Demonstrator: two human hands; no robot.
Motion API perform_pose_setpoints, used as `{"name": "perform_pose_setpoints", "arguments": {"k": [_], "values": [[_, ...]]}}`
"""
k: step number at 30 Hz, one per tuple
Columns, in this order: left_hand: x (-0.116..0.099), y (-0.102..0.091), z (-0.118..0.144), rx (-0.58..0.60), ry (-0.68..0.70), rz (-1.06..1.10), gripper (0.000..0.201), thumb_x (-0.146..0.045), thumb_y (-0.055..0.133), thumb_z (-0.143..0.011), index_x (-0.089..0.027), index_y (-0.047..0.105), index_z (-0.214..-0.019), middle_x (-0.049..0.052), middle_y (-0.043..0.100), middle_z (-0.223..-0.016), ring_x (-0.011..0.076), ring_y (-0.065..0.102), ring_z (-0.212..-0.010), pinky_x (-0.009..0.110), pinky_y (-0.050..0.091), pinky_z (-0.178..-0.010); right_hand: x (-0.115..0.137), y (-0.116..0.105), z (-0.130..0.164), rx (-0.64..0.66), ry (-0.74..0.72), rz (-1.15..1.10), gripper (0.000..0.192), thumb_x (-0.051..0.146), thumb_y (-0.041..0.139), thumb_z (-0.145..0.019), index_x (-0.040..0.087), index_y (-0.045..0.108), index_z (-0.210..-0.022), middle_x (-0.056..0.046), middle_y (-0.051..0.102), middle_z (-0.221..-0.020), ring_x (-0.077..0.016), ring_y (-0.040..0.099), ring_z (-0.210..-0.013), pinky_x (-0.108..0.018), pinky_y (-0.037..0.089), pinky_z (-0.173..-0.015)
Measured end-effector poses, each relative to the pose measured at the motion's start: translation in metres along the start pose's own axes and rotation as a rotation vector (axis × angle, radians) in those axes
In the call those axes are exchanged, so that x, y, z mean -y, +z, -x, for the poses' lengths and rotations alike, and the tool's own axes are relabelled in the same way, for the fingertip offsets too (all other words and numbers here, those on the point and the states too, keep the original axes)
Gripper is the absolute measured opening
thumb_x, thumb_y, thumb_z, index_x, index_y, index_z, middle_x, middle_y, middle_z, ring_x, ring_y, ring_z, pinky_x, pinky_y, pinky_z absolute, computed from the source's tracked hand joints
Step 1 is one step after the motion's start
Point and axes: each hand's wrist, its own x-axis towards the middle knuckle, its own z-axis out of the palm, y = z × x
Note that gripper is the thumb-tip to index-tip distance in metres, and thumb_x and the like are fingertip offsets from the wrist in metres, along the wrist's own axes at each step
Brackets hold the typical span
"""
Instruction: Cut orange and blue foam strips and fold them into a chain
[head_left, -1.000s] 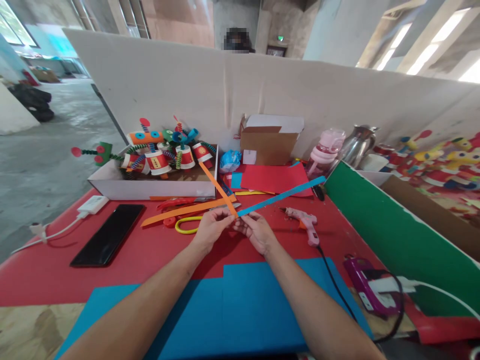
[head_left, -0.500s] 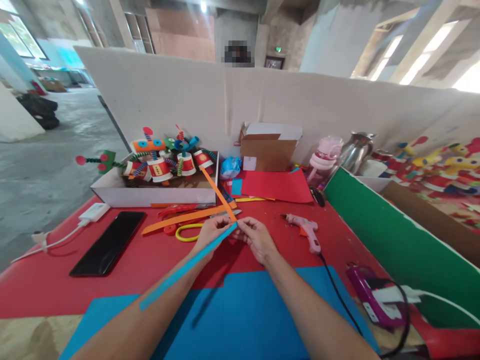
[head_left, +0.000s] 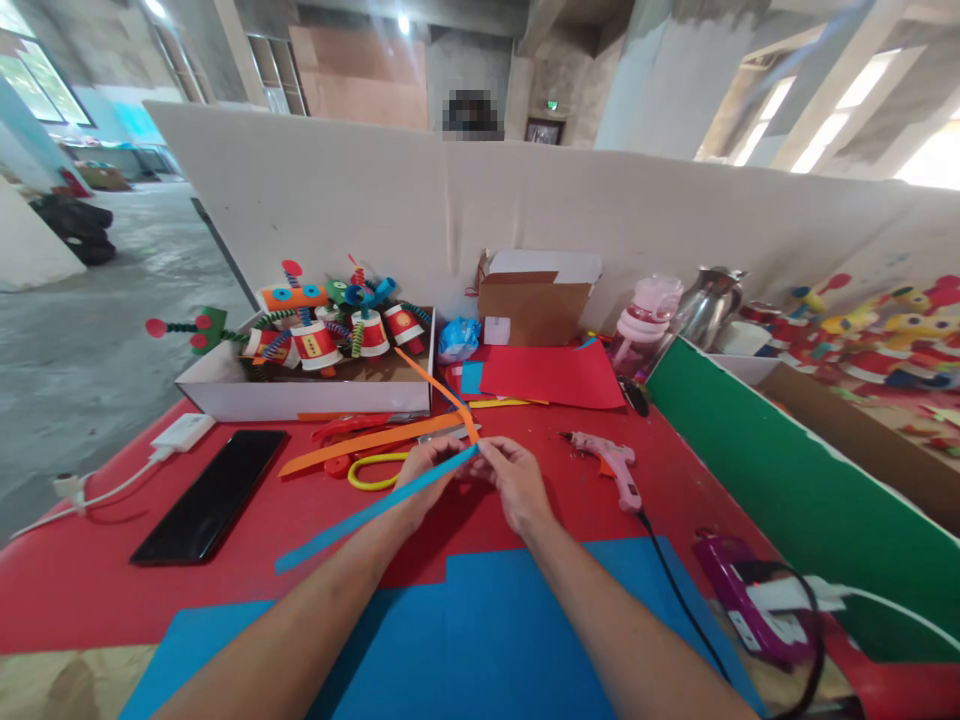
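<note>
Between both hands are a blue paper strip (head_left: 360, 518) and an orange paper strip (head_left: 429, 376), meeting at one end at my fingertips. My left hand (head_left: 431, 468) is closed on the joined ends from the left. The thumb and finger of my right hand (head_left: 514, 478) pinch the same corner. The blue strip slants down over my left wrist toward the lower left. Away from me runs the orange strip, bent partway along. Just left of my left hand lie yellow-handled scissors (head_left: 369, 472) and a wider orange strip (head_left: 367, 444).
A pink glue gun (head_left: 611, 462) lies at right, its cord running toward me. A black phone (head_left: 210, 497) is at left. Behind are a white box (head_left: 307, 397) of paper-cup figures and red paper (head_left: 551, 375). A green-sided box (head_left: 750, 490) borders the right; blue sheets (head_left: 480, 640) lie in front.
The orange strip has become bent near my fingers. The blue strip's free end has shifted up, off my left forearm. Both hands keep their pinch in nearly the same place.
</note>
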Motion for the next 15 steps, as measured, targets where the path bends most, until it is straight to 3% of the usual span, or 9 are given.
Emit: {"name": "perform_pose_setpoints", "arguments": {"k": [4,11,15], "values": [[0.0019,0.0043,0.0032,-0.018,0.052,-0.048,0.020,-0.034,0.073,-0.065,-0.019,0.066,-0.075,0.004,0.068,-0.080,0.0178,0.061,-0.077,0.029,0.049,-0.072,0.0001,0.0015,0.0003,-0.034,-0.032,-0.041,0.031,0.043,0.080,-0.054,0.019,0.064,-0.064,0.004,0.062,-0.056,-0.0111,0.057,-0.050,-0.029,0.054,-0.059],[0.0019,-0.0005,0.0000,-0.072,-0.030,0.028,0.026,-0.039,0.073,-0.062,-0.016,0.062,-0.069,0.002,0.065,-0.067,0.0136,0.058,-0.062,0.026,0.047,-0.061,0.0043,0.0002,0.0033,0.138,0.058,0.020,0.032,0.045,0.077,-0.058,0.018,0.068,-0.072,0.001,0.064,-0.059,-0.0131,0.061,-0.056,-0.030,0.053,-0.066],[-0.0006,-0.0006,-0.0004,-0.079,-0.056,0.028,0.025,-0.037,0.075,-0.060,-0.016,0.062,-0.065,0.001,0.064,-0.061,0.0130,0.057,-0.058,0.025,0.045,-0.058,0.0058,-0.0026,0.0021,0.163,-0.012,0.144,0.026,0.038,0.076,-0.060,0.020,0.070,-0.078,0.001,0.066,-0.063,-0.0140,0.062,-0.060,-0.030,0.052,-0.068]]}}
